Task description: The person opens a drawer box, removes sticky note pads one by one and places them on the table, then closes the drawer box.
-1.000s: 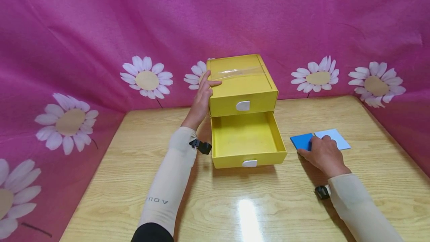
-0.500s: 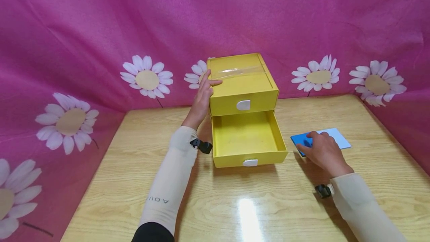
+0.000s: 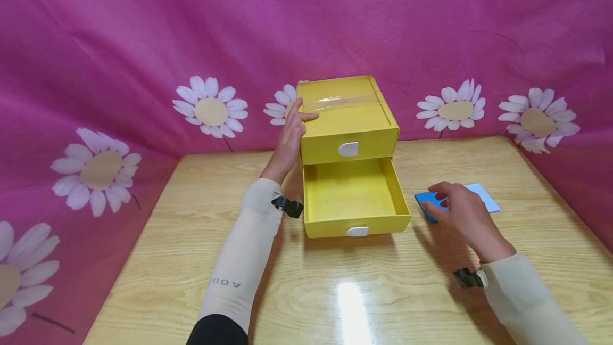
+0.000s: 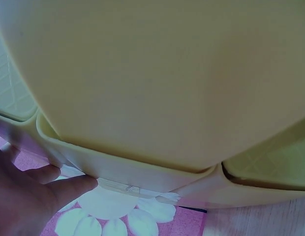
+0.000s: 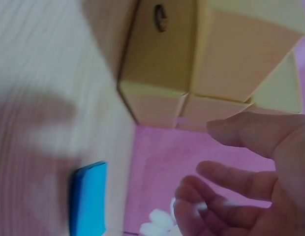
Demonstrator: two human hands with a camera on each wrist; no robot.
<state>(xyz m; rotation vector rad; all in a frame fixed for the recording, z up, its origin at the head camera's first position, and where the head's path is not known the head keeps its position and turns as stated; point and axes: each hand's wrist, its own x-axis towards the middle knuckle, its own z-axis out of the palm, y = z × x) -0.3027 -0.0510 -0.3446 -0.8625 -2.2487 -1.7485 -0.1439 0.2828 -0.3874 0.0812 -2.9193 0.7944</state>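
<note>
The right hand [image 3: 466,220] has risen and drawn back slightly since the earlier frame; its fingers curve loosely, thumb apart, holding nothing. In the head view it partly hides the blue square [image 3: 424,199] below its fingertips and the light blue square [image 3: 486,196] beyond its knuckles. Left of it, the lower drawer [image 3: 325,230] stands pulled out, yellow floor showing. The left hand [image 3: 286,147] rests, fingers extended, on the left top edge of the yellow box [image 3: 345,120]. Under both hands spreads a wood-grain table [image 3: 402,276]; farther off hangs magenta cloth [image 3: 335,15].
</note>
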